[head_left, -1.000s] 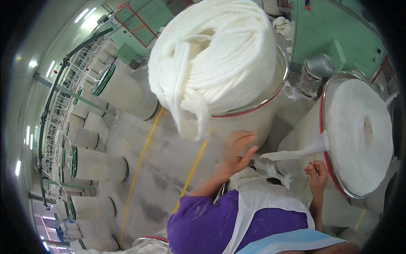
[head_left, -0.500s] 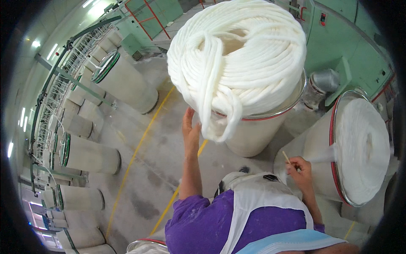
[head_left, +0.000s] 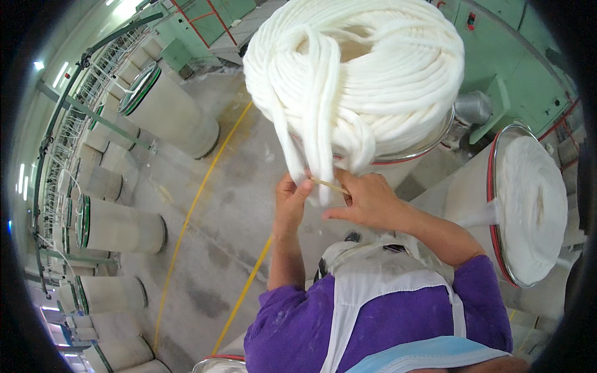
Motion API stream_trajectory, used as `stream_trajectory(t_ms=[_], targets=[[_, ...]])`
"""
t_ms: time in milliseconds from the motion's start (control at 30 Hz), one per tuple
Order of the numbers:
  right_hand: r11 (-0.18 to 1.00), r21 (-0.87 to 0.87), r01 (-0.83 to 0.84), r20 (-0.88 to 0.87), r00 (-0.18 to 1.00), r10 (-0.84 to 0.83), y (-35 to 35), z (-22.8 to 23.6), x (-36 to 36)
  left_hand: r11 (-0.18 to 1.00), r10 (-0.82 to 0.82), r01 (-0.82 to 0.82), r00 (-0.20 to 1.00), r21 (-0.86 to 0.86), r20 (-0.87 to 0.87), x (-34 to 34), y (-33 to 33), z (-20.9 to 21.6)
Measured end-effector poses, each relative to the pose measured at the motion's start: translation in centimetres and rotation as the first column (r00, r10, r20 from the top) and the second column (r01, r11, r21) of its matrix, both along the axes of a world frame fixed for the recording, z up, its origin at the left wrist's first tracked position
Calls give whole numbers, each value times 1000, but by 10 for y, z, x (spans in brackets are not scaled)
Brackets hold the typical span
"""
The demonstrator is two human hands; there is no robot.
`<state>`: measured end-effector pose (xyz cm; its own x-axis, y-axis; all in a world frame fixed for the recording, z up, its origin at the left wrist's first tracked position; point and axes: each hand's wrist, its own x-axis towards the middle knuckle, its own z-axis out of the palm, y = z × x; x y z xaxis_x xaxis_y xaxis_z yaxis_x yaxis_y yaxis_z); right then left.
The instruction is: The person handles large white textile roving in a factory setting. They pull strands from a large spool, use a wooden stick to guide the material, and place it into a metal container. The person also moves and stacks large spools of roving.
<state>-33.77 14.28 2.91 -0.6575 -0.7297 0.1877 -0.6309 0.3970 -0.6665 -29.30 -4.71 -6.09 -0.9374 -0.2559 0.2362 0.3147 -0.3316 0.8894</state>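
A big coil of thick white sliver (head_left: pixel 398 81) is heaped above the rim of a tall can (head_left: pixel 429 149) in front of me. Loose strands (head_left: pixel 318 124) hang down its near side. My left hand (head_left: pixel 290 202) is closed on the lower end of a hanging strand, the thumb up against it. Between the fingers of my right hand (head_left: pixel 373 200) is a thin wooden stick (head_left: pixel 331 186). It crosses in front of the strands, and its tip reaches the left thumb. The right fingertips are partly hidden behind the stick and sliver.
To the right leans another sliver-filled can (head_left: pixel 493 211) with a red-banded rim. Rows of pale cans (head_left: pixel 121 225) with green bands line the left side. Yellow lines (head_left: pixel 200 198) run along the floor. Green machine cabinets (head_left: pixel 497 56) stand behind. Another can rim (head_left: pixel 217 359) shows at the bottom.
My right hand has come up and left from my side with the stick to meet the left hand. My left hand has moved onto the hanging sliver, and one strand is drawn further down.
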Motion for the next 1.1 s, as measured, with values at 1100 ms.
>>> stream_trajectory(t_ms=[1100], targets=[[862, -387, 327, 592, 805, -40, 129, -6, 10, 904, -229, 352, 878, 242, -420, -56, 78, 183]])
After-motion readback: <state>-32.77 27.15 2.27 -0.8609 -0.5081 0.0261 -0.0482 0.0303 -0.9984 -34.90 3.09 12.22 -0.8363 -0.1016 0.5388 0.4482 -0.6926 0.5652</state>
